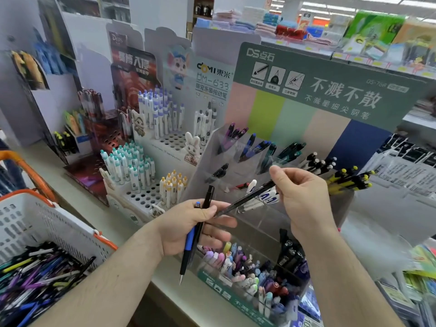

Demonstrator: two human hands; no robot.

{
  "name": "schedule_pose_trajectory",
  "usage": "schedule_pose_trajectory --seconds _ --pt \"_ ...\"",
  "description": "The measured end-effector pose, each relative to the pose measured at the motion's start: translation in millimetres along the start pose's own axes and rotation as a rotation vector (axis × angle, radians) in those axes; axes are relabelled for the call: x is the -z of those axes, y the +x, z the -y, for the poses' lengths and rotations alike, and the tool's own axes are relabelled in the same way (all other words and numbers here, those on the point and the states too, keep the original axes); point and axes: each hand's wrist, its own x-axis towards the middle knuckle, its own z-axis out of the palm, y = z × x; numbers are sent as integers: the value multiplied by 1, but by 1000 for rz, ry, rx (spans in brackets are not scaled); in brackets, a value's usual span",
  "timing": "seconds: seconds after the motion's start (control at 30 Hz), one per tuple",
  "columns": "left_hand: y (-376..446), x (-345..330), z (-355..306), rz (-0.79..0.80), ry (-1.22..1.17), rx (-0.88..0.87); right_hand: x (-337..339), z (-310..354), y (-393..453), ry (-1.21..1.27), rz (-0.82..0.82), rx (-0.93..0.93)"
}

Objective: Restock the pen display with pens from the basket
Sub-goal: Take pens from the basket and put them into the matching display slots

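Clear acrylic is forming the tiered pen display (266, 223) at the centre of the frame, its pockets rising toward the upper right. At centre right, the right hand (304, 197) is pinching the upper end of a black pen (245, 199) between thumb and fingertips. This pen's long axis is running diagonally, from the hand down-left to its tip, which is lying against the left hand (191, 227). The pockets are sitting directly behind and just beyond the right hand, so that hand is the nearer one for the drop, and I judge the pen needs swinging tip-down into a pocket.

Just left of centre, the left hand is curling around two more pens, a blue-and-black pen (188, 249) and a second black pen (207, 197), both roughly upright and tilted slightly right. That is making three pens in hand: one right, two left.

At the lower left, one white basket (47, 223) with orange trim is holding a loose heap of pens, too many and too blurred to count.
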Motion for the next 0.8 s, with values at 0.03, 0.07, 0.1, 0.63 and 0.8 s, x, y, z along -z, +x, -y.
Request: schedule_pose_trajectory --seconds 0.03,0.07,0.1,0.63,0.8 --pt "1 2 1 -23 -15 -18 2 -1 0 39 -29 -14" --pt "3 3 3 -33 -53 -47 3 -4 -1 57 -43 -28" --pt "5 5 5 -21 -117 -83 3 -5 -2 68 -53 -49" --pt "5 15 -2 -145 -538 -254 -47 6 35 -67 -291 325" --pt "-3 19 -3 -195 -361 -231 -85 -13 47 -574 -93 414"
